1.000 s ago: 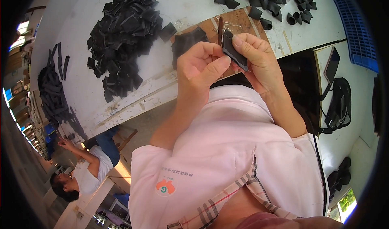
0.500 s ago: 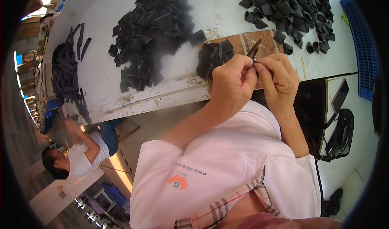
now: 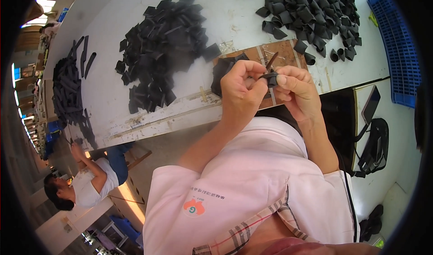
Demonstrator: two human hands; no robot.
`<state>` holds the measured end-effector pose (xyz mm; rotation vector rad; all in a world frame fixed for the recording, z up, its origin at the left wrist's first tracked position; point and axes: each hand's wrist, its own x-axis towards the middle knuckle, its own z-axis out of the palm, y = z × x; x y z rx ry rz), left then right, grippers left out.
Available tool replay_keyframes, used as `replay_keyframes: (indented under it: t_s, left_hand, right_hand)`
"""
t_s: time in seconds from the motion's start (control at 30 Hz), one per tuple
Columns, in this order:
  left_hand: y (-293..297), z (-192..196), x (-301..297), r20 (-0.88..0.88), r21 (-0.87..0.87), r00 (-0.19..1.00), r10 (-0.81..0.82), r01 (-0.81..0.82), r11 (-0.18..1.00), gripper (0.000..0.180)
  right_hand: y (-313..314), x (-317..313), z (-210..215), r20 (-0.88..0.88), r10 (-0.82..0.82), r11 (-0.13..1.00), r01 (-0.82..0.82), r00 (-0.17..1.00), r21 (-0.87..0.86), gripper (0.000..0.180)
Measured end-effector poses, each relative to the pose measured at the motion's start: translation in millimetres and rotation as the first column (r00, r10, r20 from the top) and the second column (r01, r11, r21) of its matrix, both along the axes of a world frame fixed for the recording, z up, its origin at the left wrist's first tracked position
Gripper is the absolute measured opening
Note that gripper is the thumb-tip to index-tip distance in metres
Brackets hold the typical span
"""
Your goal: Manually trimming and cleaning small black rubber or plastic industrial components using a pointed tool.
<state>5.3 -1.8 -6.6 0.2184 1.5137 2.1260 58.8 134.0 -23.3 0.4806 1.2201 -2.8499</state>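
My left hand (image 3: 243, 84) and my right hand (image 3: 298, 89) meet over the near edge of the table. Pinched between the thumbs and fingers of both is a small black fabric loop (image 3: 270, 79). A narrow, dark pointed blade (image 3: 272, 60) sticks up just beyond it; its handle is hidden, and I cannot tell which hand has it. Under the hands lies a brown board (image 3: 291, 52). Beside my left hand, partly covered by it, is a small heap of black pieces (image 3: 219, 76).
Flat black pieces (image 3: 158, 43) are heaped left of centre, and black tube-like loops (image 3: 315, 16) at the far right. Long black strips (image 3: 67, 85) lie at the left end. A blue crate (image 3: 397, 52) stands right. Another person (image 3: 92, 178) sits at the left.
The black loop now shows more between my fingers, and my hands have come a little apart. The whole view has shifted slightly, with the table sliding left.
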Motion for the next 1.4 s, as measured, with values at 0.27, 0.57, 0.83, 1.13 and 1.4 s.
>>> replay_keyframes:
  t_s: [0.27,0.57,0.83,1.13,1.4]
  left_hand:
    - [1.2,13.6,-29.8,0.324,0.502,0.92,-0.219,0.029,0.864,0.011]
    - [-1.1,-7.6,-27.2,0.411,0.551,0.857,-0.311,0.038,0.833,0.014]
    - [8.4,11.3,-39.3,-0.754,-0.033,0.657,-0.025,-0.001,0.999,0.024]
    - [7.4,5.4,-31.4,-0.339,0.411,0.933,0.121,0.031,0.911,0.01]
    - [-0.7,-8.5,-29.9,-0.106,0.492,0.994,0.035,0.022,0.87,0.01]
  right_hand:
    - [4.0,-18.2,53.6,-0.069,0.137,0.912,-0.099,0.988,0.397,0.03]
    - [12.2,-32.2,21.0,-0.107,0.222,0.91,-0.167,0.969,0.379,0.032]
    - [10.1,-13.6,32.2,-0.421,-0.059,0.305,0.418,0.905,0.856,0.025]
    - [-1.3,-19.6,51.0,-0.515,0.059,0.272,0.483,0.855,0.832,0.022]
    - [-1.3,-23.6,34.3,-0.551,0.048,0.157,0.539,0.833,0.828,0.01]
